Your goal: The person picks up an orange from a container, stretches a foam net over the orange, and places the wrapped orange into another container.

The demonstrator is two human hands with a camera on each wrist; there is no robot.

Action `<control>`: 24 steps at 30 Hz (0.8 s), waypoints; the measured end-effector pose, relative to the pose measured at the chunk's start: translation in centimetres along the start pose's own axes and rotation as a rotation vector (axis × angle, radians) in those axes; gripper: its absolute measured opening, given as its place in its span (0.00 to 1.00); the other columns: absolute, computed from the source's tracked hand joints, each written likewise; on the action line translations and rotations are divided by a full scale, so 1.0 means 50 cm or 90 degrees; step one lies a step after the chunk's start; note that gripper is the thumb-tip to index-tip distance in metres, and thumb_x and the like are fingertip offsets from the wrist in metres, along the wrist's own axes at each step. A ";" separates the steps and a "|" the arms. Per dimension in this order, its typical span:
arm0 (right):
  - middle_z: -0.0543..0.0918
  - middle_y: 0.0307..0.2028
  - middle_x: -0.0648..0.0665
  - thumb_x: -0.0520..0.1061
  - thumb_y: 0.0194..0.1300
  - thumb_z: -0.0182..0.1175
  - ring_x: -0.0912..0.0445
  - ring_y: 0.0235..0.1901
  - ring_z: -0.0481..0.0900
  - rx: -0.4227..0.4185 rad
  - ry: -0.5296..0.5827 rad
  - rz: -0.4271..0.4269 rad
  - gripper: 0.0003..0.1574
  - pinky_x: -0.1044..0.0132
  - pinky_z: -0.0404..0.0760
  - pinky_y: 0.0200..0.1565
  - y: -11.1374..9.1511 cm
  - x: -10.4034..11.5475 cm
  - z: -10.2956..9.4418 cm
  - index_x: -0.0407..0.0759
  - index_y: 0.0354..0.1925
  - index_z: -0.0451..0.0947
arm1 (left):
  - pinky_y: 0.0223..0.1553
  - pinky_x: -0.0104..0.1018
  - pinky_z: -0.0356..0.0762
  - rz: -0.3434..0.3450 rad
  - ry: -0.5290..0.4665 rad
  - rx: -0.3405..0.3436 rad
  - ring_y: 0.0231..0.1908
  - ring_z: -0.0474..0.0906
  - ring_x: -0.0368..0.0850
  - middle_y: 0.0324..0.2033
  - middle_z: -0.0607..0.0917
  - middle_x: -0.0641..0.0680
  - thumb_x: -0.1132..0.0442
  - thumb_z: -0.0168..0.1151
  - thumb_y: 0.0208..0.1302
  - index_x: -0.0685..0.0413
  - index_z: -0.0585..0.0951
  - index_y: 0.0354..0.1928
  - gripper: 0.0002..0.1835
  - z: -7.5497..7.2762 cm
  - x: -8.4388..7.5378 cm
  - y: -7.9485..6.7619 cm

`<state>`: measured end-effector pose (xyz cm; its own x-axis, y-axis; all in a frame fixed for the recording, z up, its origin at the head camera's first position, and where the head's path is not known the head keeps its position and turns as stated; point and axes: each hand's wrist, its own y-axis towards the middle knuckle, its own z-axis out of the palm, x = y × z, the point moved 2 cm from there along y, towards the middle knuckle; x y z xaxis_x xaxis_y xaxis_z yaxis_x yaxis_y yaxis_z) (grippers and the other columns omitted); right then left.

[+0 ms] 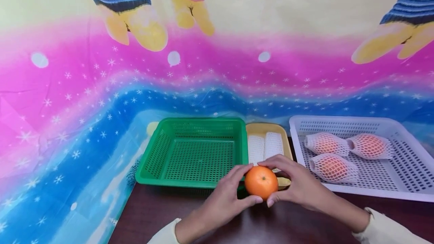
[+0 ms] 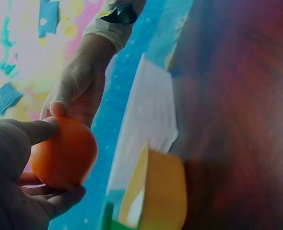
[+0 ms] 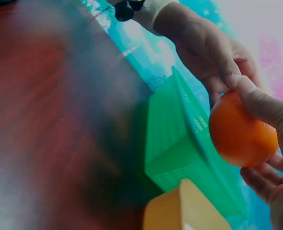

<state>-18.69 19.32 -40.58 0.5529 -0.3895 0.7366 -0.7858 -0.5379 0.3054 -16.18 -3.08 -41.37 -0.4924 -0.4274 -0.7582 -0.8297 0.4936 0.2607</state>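
Note:
An orange (image 1: 261,182) with its stem end facing up is held between both hands above the table's front part. My left hand (image 1: 228,193) grips its left side, thumb low and fingers over the top edge. From the other side my right hand (image 1: 300,183) grips it the same way, the thumbs close together at the bottom. Both wrist views show the orange (image 2: 67,153) off the table, with fingertips around it. Behind the hands, a yellow tray (image 1: 287,144) holds white foam net sleeves (image 1: 274,145); its near part is partly hidden by the hands and orange.
A green basket (image 1: 144,176) with nothing in it stands left of the tray. To the right, a pale lavender basket (image 1: 379,192) holds three round fruits in foam nets (image 1: 333,168). A patterned cloth (image 1: 217,55) hangs behind the dark wooden table (image 1: 149,214).

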 end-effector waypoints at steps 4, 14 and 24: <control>0.78 0.55 0.54 0.51 0.39 0.85 0.63 0.52 0.81 -0.008 -0.011 -0.004 0.51 0.65 0.88 0.44 -0.037 0.003 0.006 0.57 0.63 0.77 | 0.60 0.33 0.79 0.052 0.064 0.027 0.59 0.78 0.38 0.66 0.75 0.49 0.45 0.67 0.67 0.50 0.66 0.74 0.38 0.021 -0.009 -0.014; 0.76 0.54 0.58 0.58 0.37 0.85 0.66 0.49 0.78 -0.023 -0.121 -0.049 0.53 0.71 0.81 0.49 -0.115 -0.025 0.039 0.58 0.63 0.75 | 0.62 0.28 0.76 0.153 0.136 0.080 0.62 0.77 0.39 0.68 0.74 0.54 0.49 0.66 0.70 0.58 0.63 0.75 0.39 0.085 0.014 -0.045; 0.76 0.57 0.60 0.61 0.46 0.80 0.67 0.53 0.76 0.019 -0.108 -0.010 0.47 0.71 0.79 0.50 -0.150 -0.074 0.083 0.58 0.64 0.73 | 0.57 0.26 0.78 0.038 0.088 0.137 0.58 0.76 0.34 0.63 0.76 0.52 0.50 0.70 0.67 0.58 0.67 0.72 0.38 0.140 0.060 -0.059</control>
<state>-13.66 21.68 -48.10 0.6060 -0.5005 0.6183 -0.7695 -0.5660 0.2960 -13.36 -0.51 -48.61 -0.5821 -0.4850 -0.6527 -0.7308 0.6640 0.1584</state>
